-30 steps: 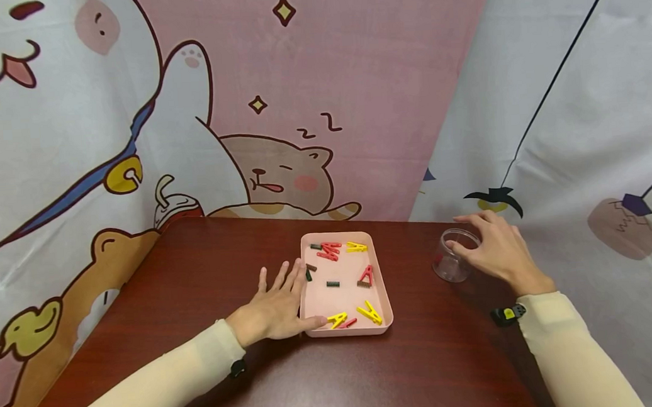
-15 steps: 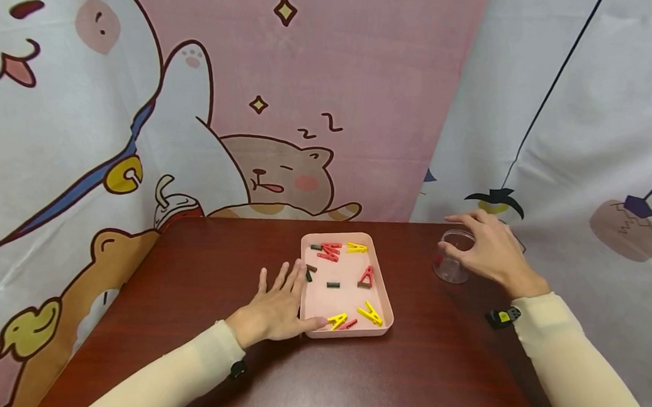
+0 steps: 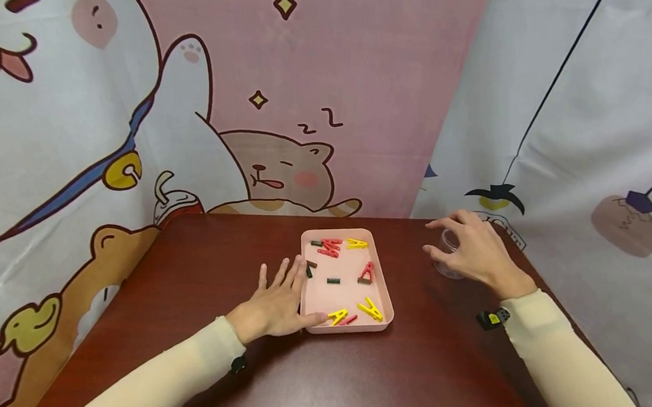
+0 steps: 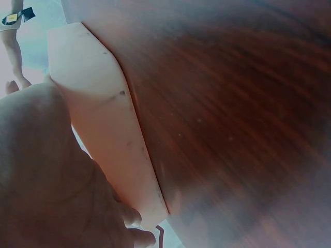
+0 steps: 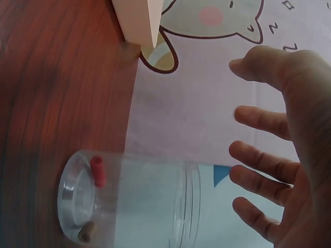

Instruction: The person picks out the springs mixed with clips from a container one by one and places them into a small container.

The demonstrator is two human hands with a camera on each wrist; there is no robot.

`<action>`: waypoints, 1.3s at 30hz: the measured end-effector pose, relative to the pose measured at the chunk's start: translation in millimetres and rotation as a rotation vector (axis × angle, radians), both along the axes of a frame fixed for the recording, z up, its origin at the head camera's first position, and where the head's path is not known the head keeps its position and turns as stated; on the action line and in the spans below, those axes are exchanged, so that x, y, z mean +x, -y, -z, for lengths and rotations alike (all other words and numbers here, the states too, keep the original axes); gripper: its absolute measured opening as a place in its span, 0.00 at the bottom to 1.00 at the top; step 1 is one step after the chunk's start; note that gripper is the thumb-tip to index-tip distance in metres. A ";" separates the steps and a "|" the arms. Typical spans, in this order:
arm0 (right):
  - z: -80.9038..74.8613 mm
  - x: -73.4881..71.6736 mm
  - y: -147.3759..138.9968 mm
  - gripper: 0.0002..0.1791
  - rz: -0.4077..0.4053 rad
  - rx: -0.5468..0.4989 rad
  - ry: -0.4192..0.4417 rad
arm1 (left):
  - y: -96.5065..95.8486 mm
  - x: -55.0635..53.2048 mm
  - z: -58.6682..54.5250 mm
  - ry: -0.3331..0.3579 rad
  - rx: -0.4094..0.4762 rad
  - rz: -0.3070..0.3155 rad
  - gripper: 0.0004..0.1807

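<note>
My left hand (image 3: 276,305) lies with spread, straight fingers along the left side of a pink tray (image 3: 346,296), thumb over its near left corner. In the tray are red clothespins (image 3: 329,252), yellow clothespins (image 3: 377,315), dark green springs (image 3: 333,281) and brown springs (image 3: 364,281). My right hand (image 3: 480,256), thumb and fingers apart and holding nothing, hovers between tray and jar. Partly behind it in the head view stands a clear plastic jar (image 5: 150,201). The right wrist view shows a small red cylinder (image 5: 98,171) and a brown one (image 5: 87,231) at the jar's bottom.
The dark red-brown wooden table (image 3: 248,385) meets a cartoon-printed cloth (image 3: 364,100) at its back edge. Another pale printed cloth (image 3: 594,147) hangs along the right side, close by the right hand and jar.
My right hand has moved left from over the jar toward the tray, its fingers staying apart. The left hand, tray and jar keep their places; the head view tilts slightly.
</note>
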State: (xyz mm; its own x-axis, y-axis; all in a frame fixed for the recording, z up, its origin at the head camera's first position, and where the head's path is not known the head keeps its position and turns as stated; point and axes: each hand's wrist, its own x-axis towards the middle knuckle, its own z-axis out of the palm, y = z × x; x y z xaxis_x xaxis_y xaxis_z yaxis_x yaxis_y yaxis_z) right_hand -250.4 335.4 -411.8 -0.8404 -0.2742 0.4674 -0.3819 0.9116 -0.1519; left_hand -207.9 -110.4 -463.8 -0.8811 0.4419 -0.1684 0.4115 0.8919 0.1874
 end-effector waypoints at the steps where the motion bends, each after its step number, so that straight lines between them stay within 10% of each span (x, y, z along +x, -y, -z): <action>1: 0.3 0.3 2.3 0.25 -0.006 -0.002 0.000 | 0.0 0.2 0.2 0.002 0.000 -0.001 0.73; 39: 13.8 -7.2 88.8 0.24 -0.195 0.071 0.043 | 1.1 -0.9 3.4 0.010 0.025 -0.004 0.72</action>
State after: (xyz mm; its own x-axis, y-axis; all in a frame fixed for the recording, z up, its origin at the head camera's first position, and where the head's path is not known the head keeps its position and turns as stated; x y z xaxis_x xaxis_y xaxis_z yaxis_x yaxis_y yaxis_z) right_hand -257.6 246.6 -425.6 -0.7869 -0.4647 0.4060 -0.5469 0.8300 -0.1100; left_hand -208.8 -111.5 -467.2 -0.8812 0.4424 -0.1667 0.4058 0.8887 0.2135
